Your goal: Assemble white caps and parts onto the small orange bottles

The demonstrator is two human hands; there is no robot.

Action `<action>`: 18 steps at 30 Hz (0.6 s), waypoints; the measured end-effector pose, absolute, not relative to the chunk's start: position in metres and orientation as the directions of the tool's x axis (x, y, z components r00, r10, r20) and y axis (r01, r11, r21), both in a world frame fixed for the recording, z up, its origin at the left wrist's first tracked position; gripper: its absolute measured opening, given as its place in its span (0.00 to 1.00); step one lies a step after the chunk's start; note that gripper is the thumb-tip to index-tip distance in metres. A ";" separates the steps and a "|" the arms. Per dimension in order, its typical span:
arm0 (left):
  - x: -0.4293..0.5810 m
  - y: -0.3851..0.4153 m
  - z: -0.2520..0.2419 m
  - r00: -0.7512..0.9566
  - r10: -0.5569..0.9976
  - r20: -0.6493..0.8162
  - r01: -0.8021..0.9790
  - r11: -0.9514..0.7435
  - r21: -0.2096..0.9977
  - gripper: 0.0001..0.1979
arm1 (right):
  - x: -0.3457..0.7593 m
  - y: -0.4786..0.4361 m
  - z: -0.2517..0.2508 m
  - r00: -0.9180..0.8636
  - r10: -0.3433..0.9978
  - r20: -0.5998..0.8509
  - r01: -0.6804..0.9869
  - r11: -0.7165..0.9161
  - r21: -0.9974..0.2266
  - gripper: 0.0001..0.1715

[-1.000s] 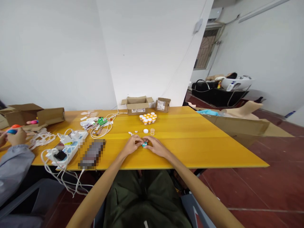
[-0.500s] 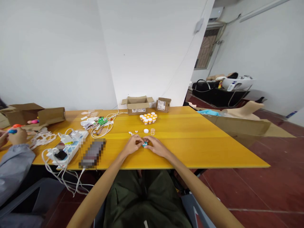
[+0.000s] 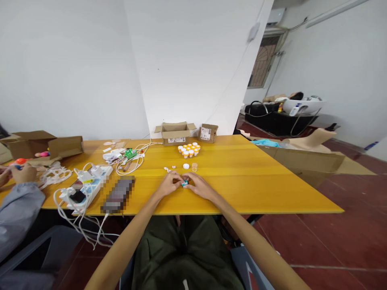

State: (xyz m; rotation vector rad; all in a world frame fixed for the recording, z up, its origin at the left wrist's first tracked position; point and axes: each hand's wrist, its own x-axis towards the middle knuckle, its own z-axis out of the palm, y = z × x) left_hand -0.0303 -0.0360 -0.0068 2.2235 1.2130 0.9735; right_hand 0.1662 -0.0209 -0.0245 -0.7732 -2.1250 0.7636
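Observation:
A small teal-and-white piece [image 3: 184, 183] is pinched between the fingertips of both hands, just above the near part of the table. My left hand [image 3: 169, 183] grips it from the left, my right hand [image 3: 198, 187] from the right. The fingers cover much of it, so its exact kind does not show. Beyond the hands lie a white round lid [image 3: 186, 166], a clear small cup [image 3: 194, 166], a tiny white part with dark marks [image 3: 173, 166] and a white piece [image 3: 167, 169] beside my left hand.
Several white-and-orange capped jars [image 3: 190, 153] stand before an open cardboard box [image 3: 174, 135] and a smaller box [image 3: 208, 133]. Left are a phone [image 3: 118, 196], a power strip [image 3: 102, 181] with cables, and a co-worker's hand [image 3: 26, 174] at a blue object. The table's front edge [image 3: 272, 212] is near.
Both my hands stay in place around the teal-and-white piece, which seems slightly turned. At far left, the co-worker's hands and the objects in them have shifted a little.

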 end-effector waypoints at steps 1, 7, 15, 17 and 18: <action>-0.030 -0.036 -0.007 0.374 0.848 0.375 0.546 -0.528 0.650 0.10 | 0.166 -0.021 -0.025 -0.549 0.715 0.432 0.277 0.644 -0.714 0.16; -0.030 -0.036 -0.006 0.375 0.848 0.374 0.524 -0.527 0.669 0.10 | 0.167 -0.019 -0.026 -0.550 0.715 0.432 0.281 0.645 -0.710 0.17; -0.029 -0.036 -0.007 0.359 0.855 0.374 0.515 -0.516 0.685 0.10 | 0.166 -0.021 -0.024 -0.556 0.708 0.436 0.295 0.658 -0.693 0.16; -0.029 -0.037 -0.006 0.358 0.855 0.374 0.519 -0.516 0.681 0.10 | 0.166 -0.021 -0.023 -0.554 0.707 0.439 0.298 0.661 -0.688 0.15; -0.029 -0.037 -0.006 0.359 0.855 0.374 0.522 -0.516 0.679 0.10 | 0.166 -0.021 -0.023 -0.554 0.707 0.441 0.298 0.662 -0.688 0.15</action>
